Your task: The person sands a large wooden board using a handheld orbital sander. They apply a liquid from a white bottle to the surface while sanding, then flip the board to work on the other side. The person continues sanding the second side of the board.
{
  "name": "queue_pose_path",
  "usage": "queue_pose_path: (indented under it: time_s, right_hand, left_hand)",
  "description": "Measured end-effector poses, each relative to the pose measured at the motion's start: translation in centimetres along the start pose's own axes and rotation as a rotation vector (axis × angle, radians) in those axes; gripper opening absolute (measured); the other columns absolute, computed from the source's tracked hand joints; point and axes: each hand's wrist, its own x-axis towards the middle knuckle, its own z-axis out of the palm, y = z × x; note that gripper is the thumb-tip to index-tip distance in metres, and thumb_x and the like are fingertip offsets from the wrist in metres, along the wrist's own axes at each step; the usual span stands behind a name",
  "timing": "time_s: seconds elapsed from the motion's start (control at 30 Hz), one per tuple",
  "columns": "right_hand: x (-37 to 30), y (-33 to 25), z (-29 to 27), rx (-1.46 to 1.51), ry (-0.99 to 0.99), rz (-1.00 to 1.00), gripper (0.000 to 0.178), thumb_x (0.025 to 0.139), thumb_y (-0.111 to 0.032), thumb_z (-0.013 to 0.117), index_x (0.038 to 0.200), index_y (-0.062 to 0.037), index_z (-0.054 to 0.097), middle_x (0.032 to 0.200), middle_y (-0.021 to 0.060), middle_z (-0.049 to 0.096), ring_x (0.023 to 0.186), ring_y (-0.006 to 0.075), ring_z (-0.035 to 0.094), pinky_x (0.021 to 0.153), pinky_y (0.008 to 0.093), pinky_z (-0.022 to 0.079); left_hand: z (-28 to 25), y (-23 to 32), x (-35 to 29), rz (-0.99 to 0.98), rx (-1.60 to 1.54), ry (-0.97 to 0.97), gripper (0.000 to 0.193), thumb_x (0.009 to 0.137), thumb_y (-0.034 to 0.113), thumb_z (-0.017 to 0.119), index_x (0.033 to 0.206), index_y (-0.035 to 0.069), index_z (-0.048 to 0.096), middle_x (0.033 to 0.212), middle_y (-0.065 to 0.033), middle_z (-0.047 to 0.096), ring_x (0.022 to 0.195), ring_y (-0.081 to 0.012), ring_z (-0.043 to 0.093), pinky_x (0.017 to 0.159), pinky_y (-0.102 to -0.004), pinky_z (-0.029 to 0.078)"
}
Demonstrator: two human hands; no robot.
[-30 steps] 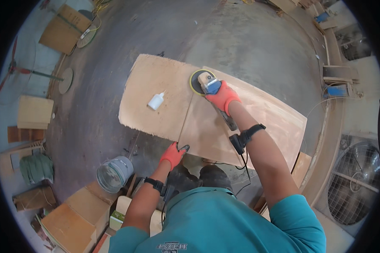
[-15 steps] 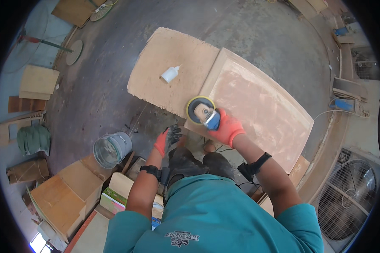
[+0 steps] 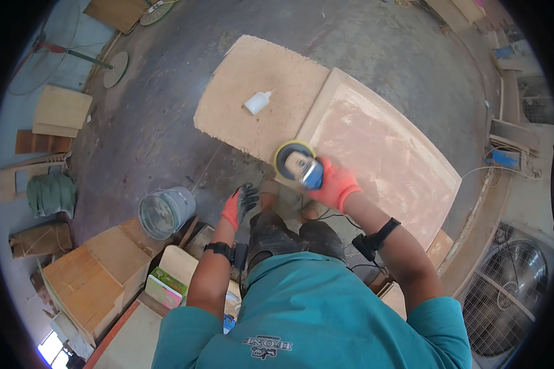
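My right hand, in an orange-red glove, is wrapped round a disc sander with a blue body and a round, yellow-rimmed pad. The sander is at the near left corner of a framed wooden panel, whose face is pinkish with pale smears. My left hand, in an orange-red glove with dark fingers, hangs empty beside my leg with its fingers apart and a little bent. On the rough-edged board left of the panel lies a white squeeze bottle with a thin nozzle.
A grey bucket stands on the floor to my left, near wooden boxes. A dark power cord runs by my legs. At the lower right is a large caged fan. Boards lean along the left wall.
The whole view has shifted slightly, so the board and bottle appear further right. The sander stays close to the same panel corner in my right hand. My left hand has barely moved.
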Motion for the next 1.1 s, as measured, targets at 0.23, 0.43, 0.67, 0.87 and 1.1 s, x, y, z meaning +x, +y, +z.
queue_pose_path:
  time_s: [0.23,0.43,0.67,0.87,1.1]
  right_hand:
    - [0.9,-0.7,-1.2,0.048,0.036,0.026,0.083,0.075,-0.043,0.074,0.141,-0.0061,0.041,0.117,0.0227,0.066,0.108,0.04,0.065,0.093,0.0464,0.052]
    - [-0.5,-1.2,1.6,-0.079,-0.037,-0.077,0.084,0.074,-0.043,0.076,0.141,-0.0071,0.041,0.119,0.0232,0.065,0.11,0.0408,0.064,0.093,0.0471,0.052]
    - [1.6,0.4,-2.5,0.037,0.062,0.021,0.082,0.075,-0.04,0.076,0.142,-0.0076,0.042,0.122,0.0236,0.065,0.112,0.0409,0.063,0.097,0.0454,0.051]
    - [5.9,3.4,-7.4,0.156,0.158,0.113,0.081,0.075,-0.041,0.078,0.139,-0.005,0.045,0.119,0.0243,0.067,0.115,0.0393,0.063,0.097,0.0444,0.051]
    - [12.8,8.3,-11.7,0.184,0.432,0.145,0.084,0.073,-0.046,0.077,0.137,-0.001,0.046,0.123,0.0244,0.065,0.116,0.0379,0.063,0.099,0.0431,0.05]
  left_hand:
    - [0.3,0.8,-1.1,-0.007,0.0,0.031,0.053,0.105,0.042,0.045,0.144,0.007,0.048,0.137,-0.0152,0.059,0.114,-0.029,0.062,0.099,-0.0403,0.049]
    - [-0.1,0.8,-0.5,0.006,-0.037,0.003,0.053,0.104,0.039,0.046,0.144,0.005,0.049,0.135,-0.0152,0.06,0.114,-0.0281,0.063,0.099,-0.0391,0.05]
    - [0.6,1.3,0.1,0.053,-0.112,-0.131,0.048,0.107,0.034,0.041,0.143,0.004,0.049,0.137,-0.016,0.058,0.115,-0.0291,0.062,0.099,-0.0396,0.051]
    - [6.7,2.9,-0.2,0.086,-0.081,-0.252,0.047,0.108,0.031,0.04,0.144,0.002,0.047,0.135,-0.0151,0.059,0.117,-0.0272,0.062,0.101,-0.0387,0.05]
    - [4.9,2.3,0.8,0.131,-0.051,-0.376,0.047,0.108,0.028,0.038,0.146,0.001,0.043,0.138,-0.0152,0.056,0.118,-0.0276,0.061,0.103,-0.0388,0.049]
